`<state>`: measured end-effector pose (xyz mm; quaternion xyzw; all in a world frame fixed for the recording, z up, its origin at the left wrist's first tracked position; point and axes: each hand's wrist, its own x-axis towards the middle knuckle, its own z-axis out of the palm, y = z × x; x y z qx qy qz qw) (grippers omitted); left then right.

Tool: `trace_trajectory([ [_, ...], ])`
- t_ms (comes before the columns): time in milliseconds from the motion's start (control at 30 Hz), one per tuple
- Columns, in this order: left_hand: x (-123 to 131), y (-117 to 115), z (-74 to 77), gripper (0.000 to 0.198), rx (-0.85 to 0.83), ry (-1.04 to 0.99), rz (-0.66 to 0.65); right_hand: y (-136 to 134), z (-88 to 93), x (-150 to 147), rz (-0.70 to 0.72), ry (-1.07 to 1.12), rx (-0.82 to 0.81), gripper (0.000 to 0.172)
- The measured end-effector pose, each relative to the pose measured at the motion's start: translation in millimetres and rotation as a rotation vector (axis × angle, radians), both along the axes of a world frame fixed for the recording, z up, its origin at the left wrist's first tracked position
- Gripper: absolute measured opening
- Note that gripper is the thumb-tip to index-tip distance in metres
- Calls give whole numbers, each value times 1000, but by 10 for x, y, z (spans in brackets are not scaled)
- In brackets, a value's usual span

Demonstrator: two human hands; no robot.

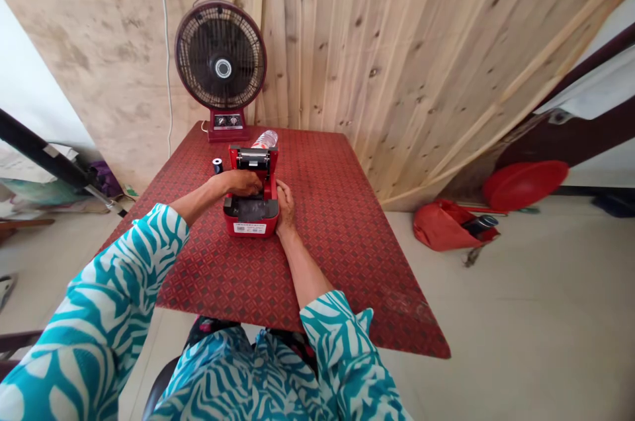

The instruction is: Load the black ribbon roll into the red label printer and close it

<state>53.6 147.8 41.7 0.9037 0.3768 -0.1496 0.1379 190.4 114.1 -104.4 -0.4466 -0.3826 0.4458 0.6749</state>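
Red printer (252,210) stands inside table (337,229) edges; right fingers (284,190) touch its side; left fingers (252,181) curl; grips unclear.

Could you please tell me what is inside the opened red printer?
The left hand is inside the red printer, and some red inner wall shows beside it. Whatever lies under the hand is covered, so I cannot tell.

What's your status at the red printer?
Left hand inside open red printer; right hand against its right side. Small roll to its left, plastic bottle behind; neither blocking.
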Motion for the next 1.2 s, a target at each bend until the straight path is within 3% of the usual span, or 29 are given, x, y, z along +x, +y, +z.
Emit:
trace_trajectory([
  [100,-61,-15,-34,31,-18,-49,12,14,-8,-13,3,23,7,46],
  [333,-103,-116,-19,35,120,-151,153,1,8,-3,5,-1,0,44],
  [567,-229,-354,47,32,295,-444,81,-58,100,-6,-3,-15,-23,48],
  [633,-375,-408,63,31,330,-611,165,-69,114,-5,8,3,-33,46],
  [800,-996,-295,59,33,410,-920,585,-62,90,7,1,-9,-54,46],
  [867,-1247,-169,-16,39,413,-979,733,-52,78,8,0,-3,-57,47],
  [967,-1504,33,-249,48,376,-987,878,-54,86,9,-11,8,-67,49],
  [1100,-1612,237,-662,38,295,-902,975,-84,119,29,-13,-16,-62,51],
  [1200,-1633,303,-862,34,291,-868,998,-90,113,44,-15,-55,-52,47],
])
